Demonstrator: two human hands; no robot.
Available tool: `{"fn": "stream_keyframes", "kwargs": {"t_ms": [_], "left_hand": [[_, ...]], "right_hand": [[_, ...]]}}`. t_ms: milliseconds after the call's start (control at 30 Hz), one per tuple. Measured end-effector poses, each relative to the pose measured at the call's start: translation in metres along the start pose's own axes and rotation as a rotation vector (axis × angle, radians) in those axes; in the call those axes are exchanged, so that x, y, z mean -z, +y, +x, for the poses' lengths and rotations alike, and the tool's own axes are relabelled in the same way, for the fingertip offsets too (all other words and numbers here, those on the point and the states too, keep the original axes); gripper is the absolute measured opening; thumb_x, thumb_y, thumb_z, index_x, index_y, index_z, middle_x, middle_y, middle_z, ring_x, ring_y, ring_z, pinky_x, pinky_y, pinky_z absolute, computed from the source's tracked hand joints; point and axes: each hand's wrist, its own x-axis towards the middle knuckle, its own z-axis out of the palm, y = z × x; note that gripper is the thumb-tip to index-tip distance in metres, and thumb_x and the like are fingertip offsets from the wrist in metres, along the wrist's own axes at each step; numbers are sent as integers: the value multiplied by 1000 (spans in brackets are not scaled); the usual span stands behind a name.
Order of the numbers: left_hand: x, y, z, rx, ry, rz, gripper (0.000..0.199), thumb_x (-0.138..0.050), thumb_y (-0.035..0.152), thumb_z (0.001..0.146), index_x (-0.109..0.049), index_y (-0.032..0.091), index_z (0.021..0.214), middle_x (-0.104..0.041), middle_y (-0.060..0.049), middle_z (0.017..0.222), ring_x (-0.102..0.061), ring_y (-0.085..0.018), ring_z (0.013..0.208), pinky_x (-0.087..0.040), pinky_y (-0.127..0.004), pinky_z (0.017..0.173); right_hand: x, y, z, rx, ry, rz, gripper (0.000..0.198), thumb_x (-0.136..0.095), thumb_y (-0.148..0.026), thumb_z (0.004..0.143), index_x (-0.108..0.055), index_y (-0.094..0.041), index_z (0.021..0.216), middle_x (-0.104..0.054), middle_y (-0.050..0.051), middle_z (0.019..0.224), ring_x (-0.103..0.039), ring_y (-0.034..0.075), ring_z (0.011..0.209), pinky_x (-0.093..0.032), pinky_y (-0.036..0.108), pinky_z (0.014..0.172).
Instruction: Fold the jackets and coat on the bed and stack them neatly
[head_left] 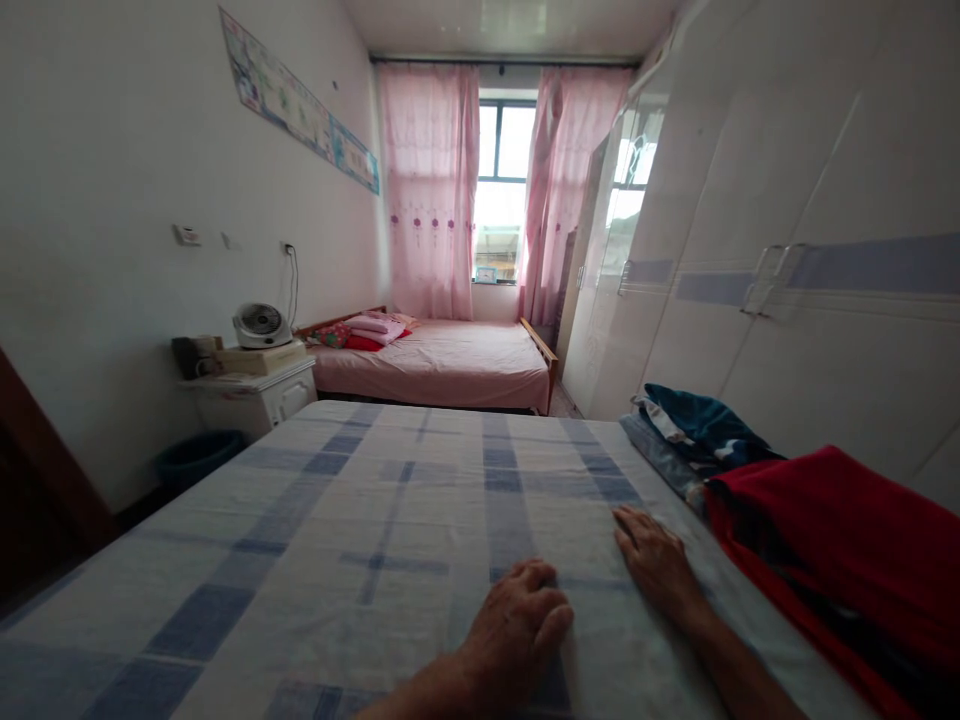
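A bed sheet (300, 590), pale with blue stripes and crosses, covers the bed in front of me. My left hand (517, 615) rests palm down on it near the lower middle, its fingers loosely bent and the thumb apart. The undersides of those fingertips are hidden. To the right and slightly farther off, my right hand (654, 555) lies flat on the sheet with fingers stretched out. Neither hand shows anything held. Beside my right hand, along the bed's right edge, are a red cloth (847, 540) and a pile of dark folded clothes (701, 425).
White wardrobes (840, 180) line the right side. Beyond the bed stands a second bed (465, 360) with a pink cover, below pink curtains (431, 180). At left are a bedside cabinet (289, 395) bearing a small fan (262, 325), and a dark bin (199, 455).
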Motion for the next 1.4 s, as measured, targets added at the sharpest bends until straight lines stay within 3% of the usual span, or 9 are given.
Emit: {"fn": "stream_keyframes", "kwargs": {"t_ms": [833,1100,1400], "left_hand": [[-22,-26,2,-171,105,89,30,-35,28,88,-65,21,88,-62,-5,102,-57,-16,100,-42,-29,97],[-21,-26,0,-152,20,138,20,-50,28,80,-63,22,94,-60,-6,108,-55,-19,103,-43,-31,95],[-18,-26,1,-125,-88,164,34,-63,23,70,-59,22,104,-57,-7,114,-51,-22,111,-42,-31,97]], "right_hand": [[-12,12,3,16,24,54,44,-32,-29,86,-59,-17,118,-56,8,129,-48,23,120,-35,40,100],[-13,14,4,15,31,65,43,-34,-29,85,-60,-19,118,-56,7,128,-49,22,120,-35,39,100],[-8,11,3,30,33,82,42,-33,-29,85,-61,-18,115,-57,8,126,-50,23,118,-37,40,99]]}}
